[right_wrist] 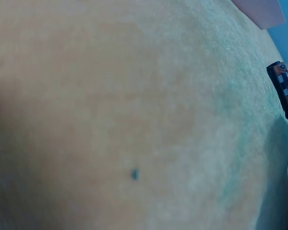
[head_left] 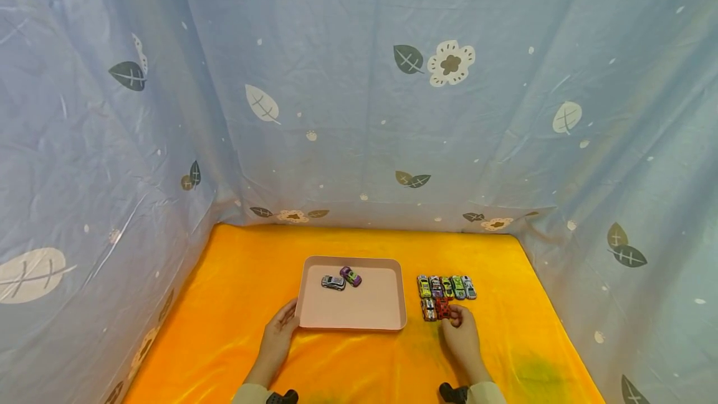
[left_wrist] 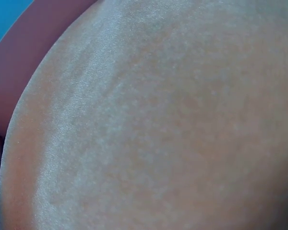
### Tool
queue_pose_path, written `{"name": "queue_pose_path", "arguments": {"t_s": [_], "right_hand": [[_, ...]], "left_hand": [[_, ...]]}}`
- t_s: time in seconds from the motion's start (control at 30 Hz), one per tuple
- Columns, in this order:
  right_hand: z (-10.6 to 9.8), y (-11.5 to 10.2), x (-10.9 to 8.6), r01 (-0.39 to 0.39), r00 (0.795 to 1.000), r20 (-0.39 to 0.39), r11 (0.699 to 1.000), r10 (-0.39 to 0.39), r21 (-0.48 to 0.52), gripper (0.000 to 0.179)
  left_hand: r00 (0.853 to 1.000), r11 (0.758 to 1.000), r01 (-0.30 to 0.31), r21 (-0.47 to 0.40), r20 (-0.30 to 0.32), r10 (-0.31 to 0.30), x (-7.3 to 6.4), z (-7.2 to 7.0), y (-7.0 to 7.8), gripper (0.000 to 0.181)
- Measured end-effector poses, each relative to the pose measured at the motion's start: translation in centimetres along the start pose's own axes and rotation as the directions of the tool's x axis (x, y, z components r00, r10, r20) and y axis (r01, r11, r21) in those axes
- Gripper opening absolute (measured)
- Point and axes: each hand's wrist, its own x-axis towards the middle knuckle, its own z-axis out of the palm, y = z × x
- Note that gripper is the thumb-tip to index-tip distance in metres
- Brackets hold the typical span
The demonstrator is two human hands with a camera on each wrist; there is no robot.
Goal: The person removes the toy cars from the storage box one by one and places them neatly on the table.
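Note:
My left hand (head_left: 277,332) holds the pink tray (head_left: 348,323) at its left edge, near the front corner. Inside lie a silver toy car (head_left: 333,282) and a purple and green toy car (head_left: 351,276), close together. Right of the tray, my right hand (head_left: 462,332) pinches a red toy car (head_left: 442,308). Beside that car is a white and orange toy car (head_left: 429,310), partly seen in the right wrist view too. Both wrist views are mostly filled by the hand, with fingertips largely hidden.
Behind the red car stands a row of several toy cars, among them a yellow one (head_left: 424,287), a green one (head_left: 459,287) and a silver one (head_left: 469,287). An orange cloth (head_left: 235,292) covers the table. Blue patterned curtains (head_left: 336,142) enclose its back and sides.

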Motion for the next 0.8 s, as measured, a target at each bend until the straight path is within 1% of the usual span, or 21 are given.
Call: {"name": "queue_pose_path", "arguments": {"t_s": [0.17, 0.3, 0.4, 0.6, 0.8], "right_hand": [[0.06, 0.32, 0.17, 0.026, 1.000, 0.003, 1.000, -0.026, -0.006, 0.043], [0.18, 0.49, 0.34, 0.036, 0.999, -0.013, 0.999, -0.036, -0.022, 0.043], [0.23, 0.45, 0.36, 0.028, 0.999, -0.021, 0.999, -0.028, -0.026, 0.042], [0.17, 0.18, 0.11, -0.003, 1.000, 0.000, 1.000, 0.003, -0.024, 0.041], [0.13, -0.03, 0.07, 0.000, 1.000, -0.009, 0.999, 0.000, -0.035, 0.040]], "left_hand": [[1.000, 1.000, 0.003, 0.021, -0.013, -0.003, 0.04, 0.01, 0.01, 0.044], [1.000, 1.000, 0.006, 0.023, -0.008, -0.005, -0.02, 0.03, 0.18, 0.045], [1.000, 1.000, 0.004, 0.015, 0.001, -0.004, -0.09, 0.01, 0.28, 0.046], [1.000, 1.000, 0.003, 0.006, 0.000, -0.003, -0.23, 0.04, 0.52, 0.045], [1.000, 1.000, 0.005, 0.001, 0.005, -0.005, -0.17, -0.03, 0.45, 0.045]]}}
